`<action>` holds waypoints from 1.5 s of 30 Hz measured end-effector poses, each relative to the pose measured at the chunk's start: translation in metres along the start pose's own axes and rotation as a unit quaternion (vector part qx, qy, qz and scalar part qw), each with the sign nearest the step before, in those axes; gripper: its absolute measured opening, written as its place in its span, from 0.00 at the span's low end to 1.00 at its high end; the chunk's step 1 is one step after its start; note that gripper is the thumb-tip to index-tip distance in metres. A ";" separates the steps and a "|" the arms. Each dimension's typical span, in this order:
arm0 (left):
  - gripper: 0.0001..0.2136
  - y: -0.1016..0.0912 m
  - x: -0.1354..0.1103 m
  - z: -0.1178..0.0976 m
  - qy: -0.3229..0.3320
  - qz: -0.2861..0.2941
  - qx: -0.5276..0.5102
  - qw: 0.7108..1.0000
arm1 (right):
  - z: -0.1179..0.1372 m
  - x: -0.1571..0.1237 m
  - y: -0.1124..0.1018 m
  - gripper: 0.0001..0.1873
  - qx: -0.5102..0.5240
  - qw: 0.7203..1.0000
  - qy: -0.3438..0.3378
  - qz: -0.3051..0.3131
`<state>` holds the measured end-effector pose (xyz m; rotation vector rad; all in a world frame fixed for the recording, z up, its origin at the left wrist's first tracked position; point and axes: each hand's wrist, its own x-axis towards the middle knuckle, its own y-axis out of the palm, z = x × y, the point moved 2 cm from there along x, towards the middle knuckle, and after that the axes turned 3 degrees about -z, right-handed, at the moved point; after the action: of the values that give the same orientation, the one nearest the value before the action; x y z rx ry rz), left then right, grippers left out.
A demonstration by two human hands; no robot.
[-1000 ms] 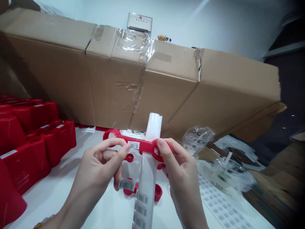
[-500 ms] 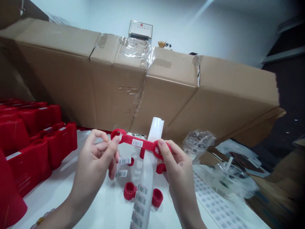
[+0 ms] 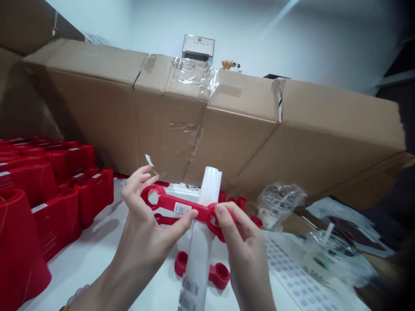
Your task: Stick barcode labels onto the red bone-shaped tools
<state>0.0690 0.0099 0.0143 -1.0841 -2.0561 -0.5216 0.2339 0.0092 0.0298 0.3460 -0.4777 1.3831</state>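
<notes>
A red plastic bar with a ring at each end (image 3: 168,202) is held up over the table, a barcode label (image 3: 182,208) on its flat middle. My right hand (image 3: 244,242) pinches the ring at its right end between thumb and fingers. My left hand (image 3: 145,220) is spread, its thumb tip touching the bar at the label's right edge. Its other fingers stretch up past the left ring. A small loose label (image 3: 149,160) clings to a left fingertip. Below the bar, a curled white label sheet (image 3: 197,259) with barcodes lies across another red ringed piece (image 3: 221,275).
Rows of red bundled pieces (image 3: 58,216) with labels stand along the left. Behind the table rises a large cardboard wall (image 3: 168,129). To the right lie a flat barcode sheet (image 3: 295,272), a clear plastic bag (image 3: 280,198) and a bagged cup with a straw (image 3: 327,250).
The left thumb has moved right onto the bar's label, and the left fingers have opened upward. Of two labels hanging at those fingers, one now shows on a fingertip. The view has shifted slightly.
</notes>
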 end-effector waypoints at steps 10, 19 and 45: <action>0.28 -0.019 0.023 0.000 -0.206 0.036 -0.190 0.959 | -0.003 0.014 -0.009 0.19 0.052 0.998 0.028 0.032; 0.33 -0.028 0.034 0.011 -0.239 0.068 -0.189 0.950 | 0.002 0.029 -0.028 0.13 0.032 0.962 0.095 0.253; 0.40 -0.038 0.028 0.009 -0.402 0.314 -0.339 0.791 | 0.002 0.031 -0.035 0.12 -0.008 0.971 0.109 0.211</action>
<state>0.0236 0.0092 0.0290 -2.6786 -1.9646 -0.4939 0.2714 0.0286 0.0493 0.0765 -0.3918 1.8065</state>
